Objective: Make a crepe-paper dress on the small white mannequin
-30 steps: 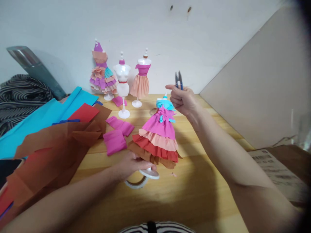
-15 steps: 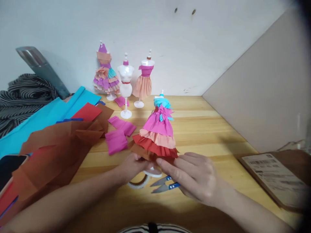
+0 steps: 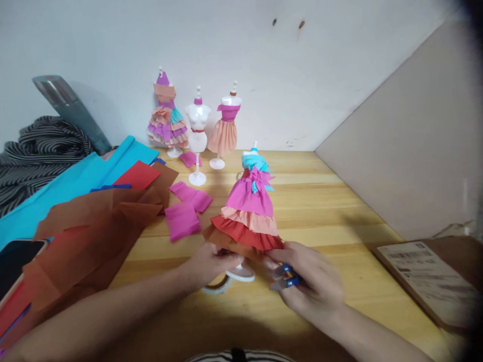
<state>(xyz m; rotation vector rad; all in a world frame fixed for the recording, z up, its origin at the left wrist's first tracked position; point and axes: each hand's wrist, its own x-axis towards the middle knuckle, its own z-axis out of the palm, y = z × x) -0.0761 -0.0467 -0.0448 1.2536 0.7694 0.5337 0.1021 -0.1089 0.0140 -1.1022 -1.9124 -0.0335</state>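
A small white dress form (image 3: 255, 145) wears a tiered crepe-paper dress (image 3: 251, 196): turquoise top, magenta bow, then magenta, peach, red and brown ruffles. My left hand (image 3: 211, 264) pinches the lowest brown ruffle (image 3: 228, 242) at its left, just above the white round base (image 3: 241, 271). In my right hand (image 3: 317, 279) is a pair of blue-handled thread snips (image 3: 286, 277), smeared by motion, with the blades pointing left. The right fingertips are close to the skirt's lower right hem; whether they touch it I cannot tell. A roll of tape (image 3: 218, 285) lies partly behind my left hand.
Three more dress forms stand by the wall: one in a ruffled dress (image 3: 168, 123), a nearly bare one (image 3: 197, 125), one in a peach skirt (image 3: 223, 134). Magenta pieces (image 3: 183, 221), brown sheets (image 3: 94, 246) and a phone (image 3: 18, 264) lie left, a cardboard package (image 3: 418, 276) right.
My right hand has moved slightly right along the hem and turned the snips, whose blades were spread more plainly before. The left hand keeps its hold at the hem.
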